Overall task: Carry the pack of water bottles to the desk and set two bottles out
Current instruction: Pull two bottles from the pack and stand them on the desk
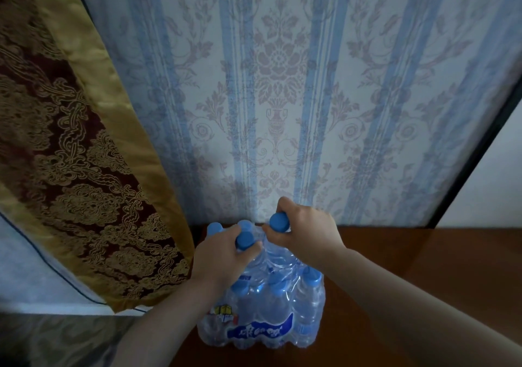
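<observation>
A shrink-wrapped pack of water bottles (262,318) with blue caps stands on the brown wooden desk (395,253), near its left end and close to the wall. My left hand (220,259) is closed around the neck of one bottle, whose blue cap (244,240) pokes up between my fingers. My right hand (305,231) grips a second bottle by its neck, its blue cap (279,222) showing at my fingertips. Both gripped bottles rise at the back of the pack, where the wrap looks torn open.
A dark red and gold patterned curtain (70,155) hangs at the left, reaching down beside the desk's left end. Blue-striped floral wallpaper (282,84) covers the wall right behind the pack. A dark frame edge (480,146) runs diagonally at the right.
</observation>
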### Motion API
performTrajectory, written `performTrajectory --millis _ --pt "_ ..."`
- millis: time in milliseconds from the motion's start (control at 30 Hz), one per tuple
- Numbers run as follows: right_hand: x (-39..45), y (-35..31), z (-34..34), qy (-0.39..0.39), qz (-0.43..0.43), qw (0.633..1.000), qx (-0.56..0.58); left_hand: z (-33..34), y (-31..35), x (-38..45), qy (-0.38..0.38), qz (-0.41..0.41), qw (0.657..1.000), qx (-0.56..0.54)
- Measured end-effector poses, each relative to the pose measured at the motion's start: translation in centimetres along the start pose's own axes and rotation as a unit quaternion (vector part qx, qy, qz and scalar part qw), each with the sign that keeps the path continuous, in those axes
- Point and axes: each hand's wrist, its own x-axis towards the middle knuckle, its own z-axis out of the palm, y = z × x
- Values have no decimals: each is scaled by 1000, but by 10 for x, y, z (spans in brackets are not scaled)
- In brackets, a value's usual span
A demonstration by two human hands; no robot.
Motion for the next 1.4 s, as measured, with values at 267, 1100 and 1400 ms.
performTrajectory --millis 267,1100,1400 --pt "5 -13 -11 42 5 997 65 -14 11 -1 80 -2 993 -88" --pt "16 -10 -48 143 -23 974 172 -62 37 18 163 99 981 -44" --pt "23 -10 -65 190 -20 961 202 -68 39 17 163 137 977 -32"
